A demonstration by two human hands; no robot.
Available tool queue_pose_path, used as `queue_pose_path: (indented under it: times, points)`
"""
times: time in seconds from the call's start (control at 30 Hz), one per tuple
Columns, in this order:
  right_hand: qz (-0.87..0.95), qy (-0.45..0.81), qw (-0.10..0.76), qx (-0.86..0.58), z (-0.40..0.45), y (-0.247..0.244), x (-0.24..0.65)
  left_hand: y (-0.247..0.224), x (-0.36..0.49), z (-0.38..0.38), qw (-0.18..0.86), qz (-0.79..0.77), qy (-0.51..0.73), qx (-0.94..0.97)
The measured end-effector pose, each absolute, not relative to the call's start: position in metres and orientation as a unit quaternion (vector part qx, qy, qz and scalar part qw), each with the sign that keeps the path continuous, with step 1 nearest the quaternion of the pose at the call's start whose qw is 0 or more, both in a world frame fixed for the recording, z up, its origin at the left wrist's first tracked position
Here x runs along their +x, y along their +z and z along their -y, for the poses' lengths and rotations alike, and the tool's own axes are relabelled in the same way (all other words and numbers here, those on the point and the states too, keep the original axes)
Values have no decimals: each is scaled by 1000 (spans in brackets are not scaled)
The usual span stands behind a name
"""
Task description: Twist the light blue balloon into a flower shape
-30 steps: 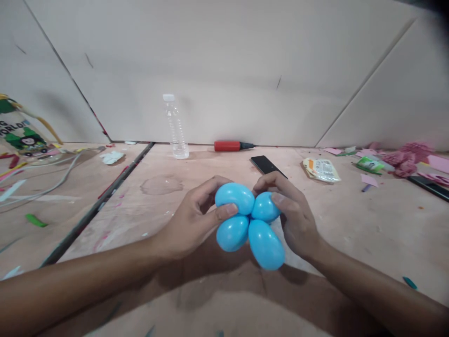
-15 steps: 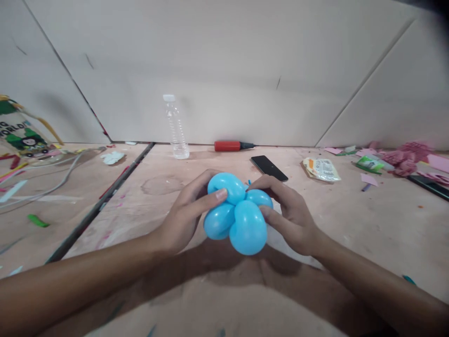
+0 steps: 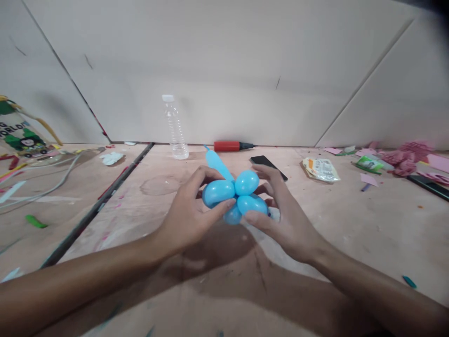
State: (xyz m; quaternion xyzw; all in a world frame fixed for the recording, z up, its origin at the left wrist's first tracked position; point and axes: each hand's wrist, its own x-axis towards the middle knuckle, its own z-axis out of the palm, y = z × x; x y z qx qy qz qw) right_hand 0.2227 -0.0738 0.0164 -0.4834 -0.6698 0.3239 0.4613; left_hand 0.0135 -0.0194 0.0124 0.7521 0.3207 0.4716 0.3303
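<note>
A blue twisted balloon (image 3: 247, 183) with several round lobes is held above the table, in the middle of the view. A thin, limp-looking blue tail with a narrow tip sticks up from it toward the back left. My left hand (image 3: 187, 208) grips the left lobes, its thumb on the front near the centre. On the right side, my right hand (image 3: 287, 217) holds the balloon with the thumb on a lower lobe and its fingers behind.
Behind the balloon are a clear bottle (image 3: 176, 131), a red pump (image 3: 228, 146) and a black phone (image 3: 268, 167). A plastic packet (image 3: 320, 169) lies to the right. A printed bag (image 3: 24, 135) and cables are at left, pink scraps at far right.
The balloon has been turned in my hands: the large front lobe no longer faces me, and the tail now shows at the back. My right hand has shifted slightly left and further round the lobes.
</note>
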Motion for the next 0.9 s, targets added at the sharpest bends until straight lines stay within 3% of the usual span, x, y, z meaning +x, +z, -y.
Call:
queue_pose_path:
  times: [0.13,0.27,0.47,0.77,0.9]
  points:
    - [657,342,468,-481,73,14,216,8,13,22,340,-319,449,763]
    - [674,282,476,-489,73,12,214,7,10,21,386,-306,397,775]
    - [758,187,442,-443,79,3,211,11,18,22,414,-341,415,735]
    - [752,206,458,-427,73,2,217,17,15,22,354,-282,447,772]
    - [749,197,495,-394,65,13,237,17,12,19,462,-272,441,720]
